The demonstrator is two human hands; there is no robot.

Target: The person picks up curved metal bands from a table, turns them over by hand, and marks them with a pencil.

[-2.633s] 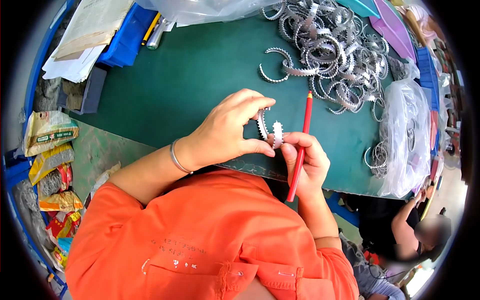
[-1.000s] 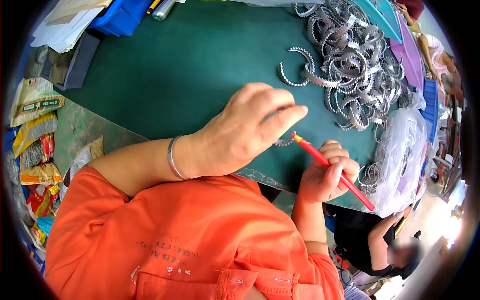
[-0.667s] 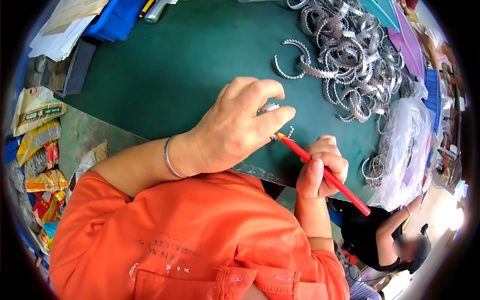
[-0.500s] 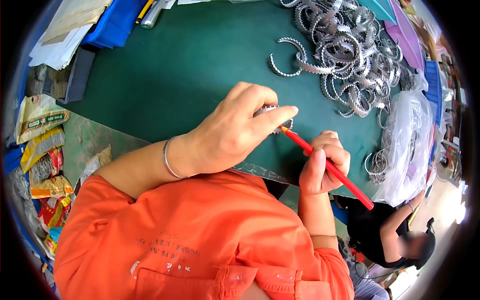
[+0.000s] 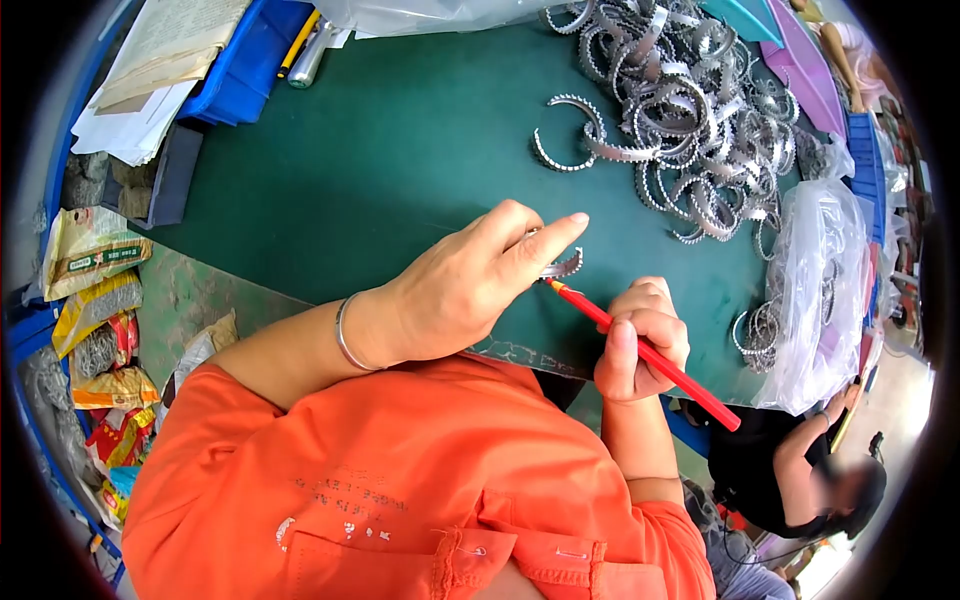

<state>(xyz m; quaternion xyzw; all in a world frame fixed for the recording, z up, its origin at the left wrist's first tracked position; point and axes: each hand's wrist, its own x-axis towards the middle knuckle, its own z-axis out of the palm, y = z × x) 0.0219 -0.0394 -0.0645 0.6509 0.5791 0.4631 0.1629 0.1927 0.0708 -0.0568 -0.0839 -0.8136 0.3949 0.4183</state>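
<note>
In the head view, my left hand (image 5: pixel 465 280) grips a toothed metal ring (image 5: pixel 567 265) between thumb and fingers. Its index finger points outward, and much of the ring is hidden behind the hand. My right hand (image 5: pixel 642 342) is closed round a slim red pen-shaped tool (image 5: pixel 690 385), held like a pencil. The tool's yellowish tip meets or nearly meets the ring's lower edge; whether it touches I cannot tell. Farther up lies a large heap of similar toothed metal rings (image 5: pixel 690 110), with a few open ones at its left edge.
Both hands are over a green tabletop (image 5: pixel 330 160). A clear plastic bag (image 5: pixel 815 290) lies at the right, beside a small cluster of rings (image 5: pixel 757 335). Blue bin (image 5: pixel 235 85), papers and a grey box (image 5: pixel 170 175) stand at left. Another person (image 5: pixel 780 475) sits at lower right.
My left hand has shifted slightly down and left, and the ring shows at a different angle. The red tool's tip has moved a little down and left with it.
</note>
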